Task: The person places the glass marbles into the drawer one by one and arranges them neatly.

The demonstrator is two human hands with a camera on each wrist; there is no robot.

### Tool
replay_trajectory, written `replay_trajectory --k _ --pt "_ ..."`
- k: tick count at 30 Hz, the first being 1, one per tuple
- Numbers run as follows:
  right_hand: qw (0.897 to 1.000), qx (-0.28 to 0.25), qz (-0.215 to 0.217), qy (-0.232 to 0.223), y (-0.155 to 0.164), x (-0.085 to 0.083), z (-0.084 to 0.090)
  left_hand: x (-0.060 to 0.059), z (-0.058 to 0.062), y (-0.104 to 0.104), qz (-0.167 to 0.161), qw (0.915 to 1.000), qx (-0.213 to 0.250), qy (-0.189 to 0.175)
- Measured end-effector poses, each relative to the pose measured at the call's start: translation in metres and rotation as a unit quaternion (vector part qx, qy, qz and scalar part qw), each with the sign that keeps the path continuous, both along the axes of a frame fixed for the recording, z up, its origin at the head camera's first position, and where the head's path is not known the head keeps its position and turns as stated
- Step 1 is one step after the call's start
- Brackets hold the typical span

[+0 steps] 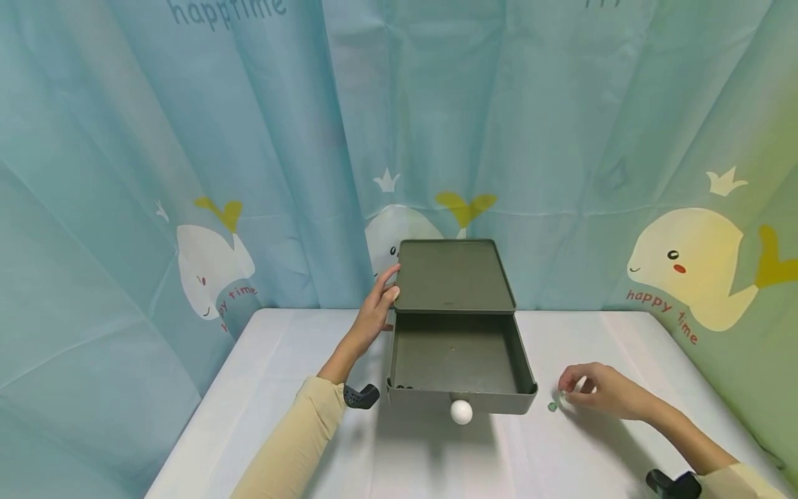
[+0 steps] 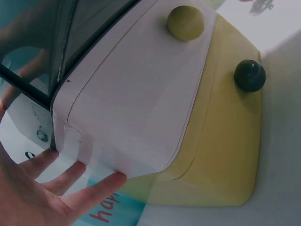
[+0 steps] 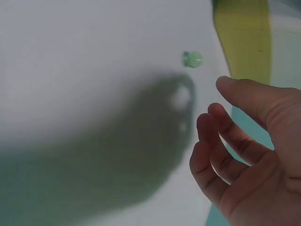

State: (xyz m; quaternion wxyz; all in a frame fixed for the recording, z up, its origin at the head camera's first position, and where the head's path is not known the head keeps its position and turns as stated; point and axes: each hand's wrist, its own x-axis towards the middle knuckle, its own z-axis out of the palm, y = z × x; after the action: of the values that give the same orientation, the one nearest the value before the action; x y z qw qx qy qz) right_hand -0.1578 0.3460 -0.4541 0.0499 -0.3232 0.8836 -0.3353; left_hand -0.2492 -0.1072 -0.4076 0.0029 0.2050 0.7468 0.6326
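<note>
A grey-green drawer box stands at the back of the white table. Its drawer is pulled out toward me and has a white ball knob. My left hand rests with straight fingers against the box's left side. My right hand hovers low over the table, right of the drawer, with fingers loosely curled and nothing in them. A small green marble lies on the table just left of its fingertips.
A few small dark beads lie in the drawer's front left corner. A whale-print curtain hangs close behind and beside the table. Black wrist mounts sit on both forearms.
</note>
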Motion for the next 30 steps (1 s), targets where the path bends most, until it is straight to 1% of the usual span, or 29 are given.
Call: replay_trajectory --k 3,6,11,14,19,25,30 --pt "0.999 -0.004 0.006 0.032 0.001 -0.001 0.013 0.0 0.0 0.0 -0.002 1.0 0.0 0.002" --pt "0.999 -0.005 -0.011 0.048 0.002 -0.003 0.028 0.0 -0.001 0.001 -0.003 1.0 -0.002 0.003" --pt "0.997 -0.004 -0.052 0.065 0.002 -0.005 0.058 0.001 0.0 0.0 0.002 1.0 -0.001 0.003" --pt "0.995 -0.004 -0.074 0.066 0.001 -0.007 0.077 0.001 -0.001 0.0 0.002 1.0 0.0 0.003" --pt "0.993 0.003 -0.091 0.068 -0.005 -0.009 0.108 0.002 -0.002 -0.001 0.002 1.0 0.0 -0.001" --pt "0.994 -0.004 -0.081 0.079 -0.017 -0.015 0.143 0.003 0.0 0.0 -0.003 1.0 0.003 -0.002" --pt "0.994 -0.031 -0.046 0.089 -0.033 -0.024 0.166 0.003 0.001 -0.001 -0.004 1.0 0.003 0.0"
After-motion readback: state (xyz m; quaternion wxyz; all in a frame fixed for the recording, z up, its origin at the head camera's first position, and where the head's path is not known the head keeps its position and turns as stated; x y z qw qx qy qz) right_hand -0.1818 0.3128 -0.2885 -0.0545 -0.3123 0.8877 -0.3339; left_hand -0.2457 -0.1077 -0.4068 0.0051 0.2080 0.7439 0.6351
